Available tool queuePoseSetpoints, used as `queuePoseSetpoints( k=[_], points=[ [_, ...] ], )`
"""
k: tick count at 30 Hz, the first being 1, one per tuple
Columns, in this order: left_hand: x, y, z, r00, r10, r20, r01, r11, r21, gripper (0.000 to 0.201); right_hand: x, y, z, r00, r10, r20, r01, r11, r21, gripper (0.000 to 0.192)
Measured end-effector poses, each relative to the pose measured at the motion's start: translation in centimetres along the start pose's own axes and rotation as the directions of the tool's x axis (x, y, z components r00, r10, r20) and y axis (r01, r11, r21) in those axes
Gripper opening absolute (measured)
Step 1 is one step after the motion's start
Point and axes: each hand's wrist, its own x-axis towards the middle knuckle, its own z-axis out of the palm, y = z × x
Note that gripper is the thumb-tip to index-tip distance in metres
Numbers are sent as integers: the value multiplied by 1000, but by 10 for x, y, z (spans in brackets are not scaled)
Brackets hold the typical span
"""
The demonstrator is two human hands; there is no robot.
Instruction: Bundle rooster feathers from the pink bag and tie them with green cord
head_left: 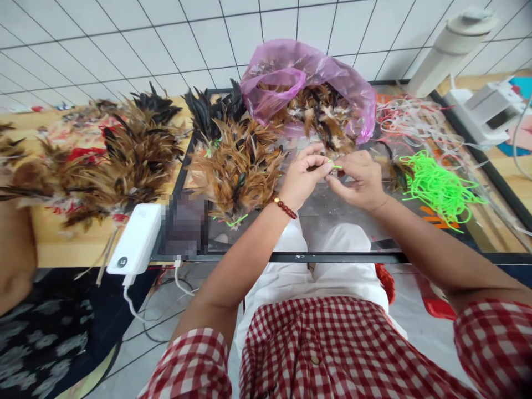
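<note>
My left hand [302, 176] and my right hand [356, 178] meet over the glass table [332, 258], fingertips pinched together on a thin green string [334, 165]. Whether feathers are between the fingers is hidden. A red bead bracelet [285, 207] circles my left wrist. Just beyond the hands lies a pink plastic bag [307, 77] full of loose brown feathers. To the left of my left hand rests a bundle of tied brown and black feathers [235, 160]. A heap of neon green strings [436, 185] lies to the right of my right hand.
More feather bundles [124, 149] cover a wooden table on the left. A white power bank [135, 238] with a cable sits at the glass edge. White and pink strings [415, 119], a white device [490, 111] and a white cylinder [449, 50] stand at the right. Another person's arm [14, 244] is at far left.
</note>
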Motion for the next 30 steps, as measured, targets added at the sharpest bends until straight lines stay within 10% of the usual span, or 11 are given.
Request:
queuePoseSetpoints(
  k=[8, 12, 17, 24, 30],
  points=[
    [0, 2, -4, 997, 37, 68, -55, 956, 288, 18, 3, 4, -7, 999, 10, 32, -2, 975, -222, 21],
    [-10, 15, 1, 972, 232, 22, -173, 653, 737, 17, 5, 8, -10, 996, -10, 86, 36, 952, -305, 23],
    [-18, 18, 7, 936, 350, 32, -192, 432, 881, 27, 6, 3, -8, 991, -59, 123, 103, 915, -390, 27],
    [-14, 5, 4, 921, 388, 9, -270, 623, 734, 37, 6, -5, -6, 988, -122, 98, 144, 954, -262, 31],
    [-14, 11, 6, 948, 317, -24, -253, 798, 547, 30, 7, -15, 2, 972, 229, 59, -237, 938, 252, 42]
  ],
)
